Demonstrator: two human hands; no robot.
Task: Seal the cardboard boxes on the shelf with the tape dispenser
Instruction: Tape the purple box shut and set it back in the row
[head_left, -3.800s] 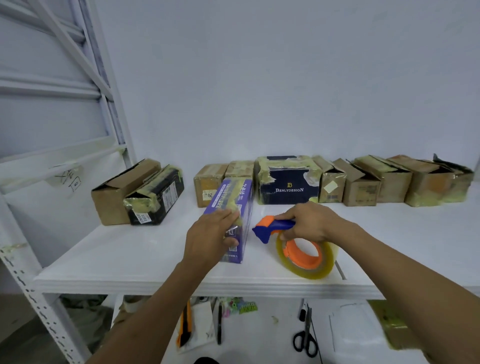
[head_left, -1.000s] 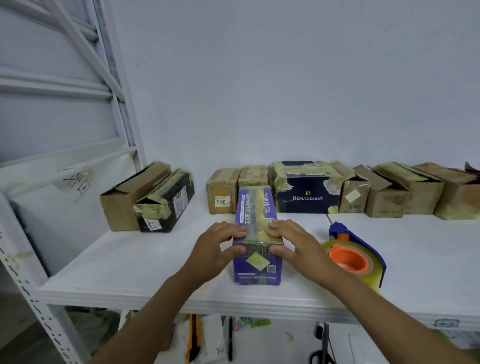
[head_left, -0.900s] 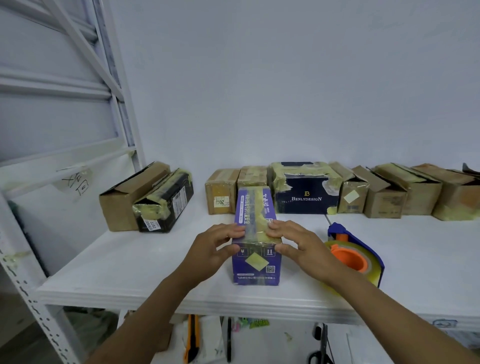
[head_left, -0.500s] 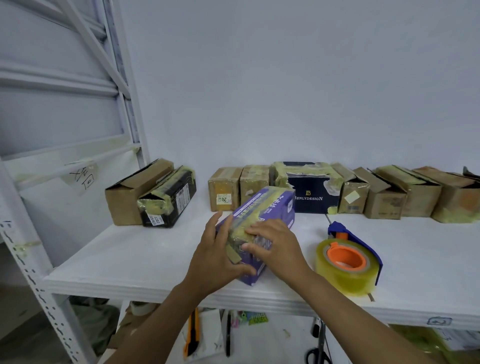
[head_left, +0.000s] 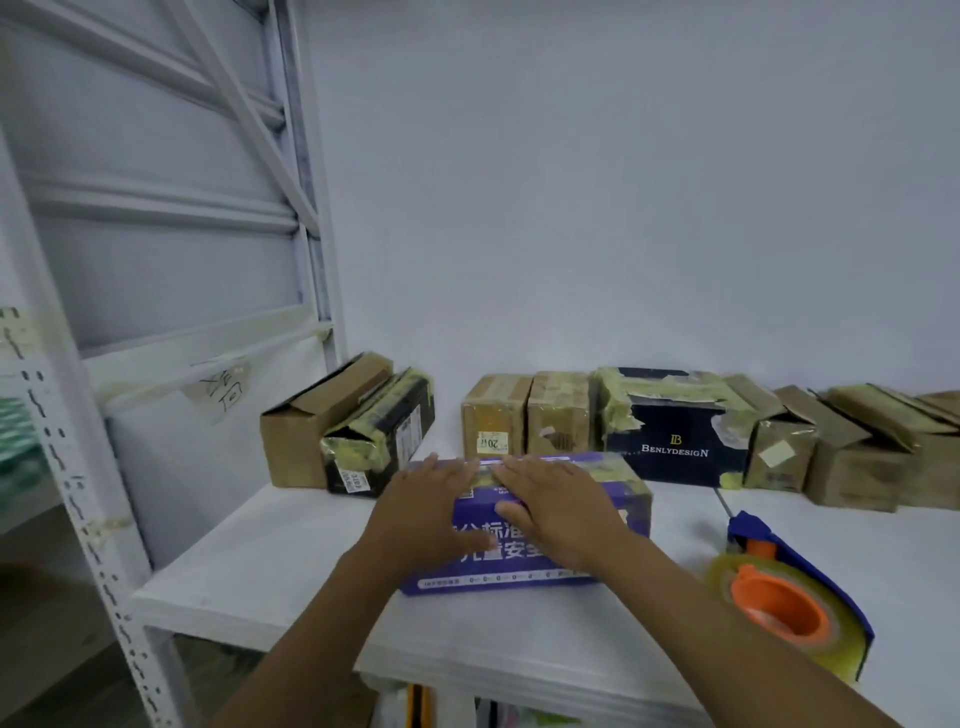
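Note:
A purple box (head_left: 631, 501) with white lettering lies crosswise on the white shelf (head_left: 260, 566), its long side facing me. My left hand (head_left: 423, 512) and my right hand (head_left: 558, 506) lie flat on it side by side, fingers straight, pressing the yellowish tape along its top edge. The tape dispenser (head_left: 789, 608), blue with an orange hub and a yellowish roll, lies on the shelf to the right of my right forearm, held by neither hand.
A row of taped cardboard boxes (head_left: 524, 413) and a dark Benlydesign box (head_left: 675, 441) line the back wall. Two more boxes (head_left: 353, 426) lie at the left by the white rack upright (head_left: 88, 519). The shelf's front edge runs just below my forearms.
The purple box has been turned from lengthwise to crosswise. Both hands shifted from gripping its near end to lying flat on its top. The dispenser stayed where it lay.

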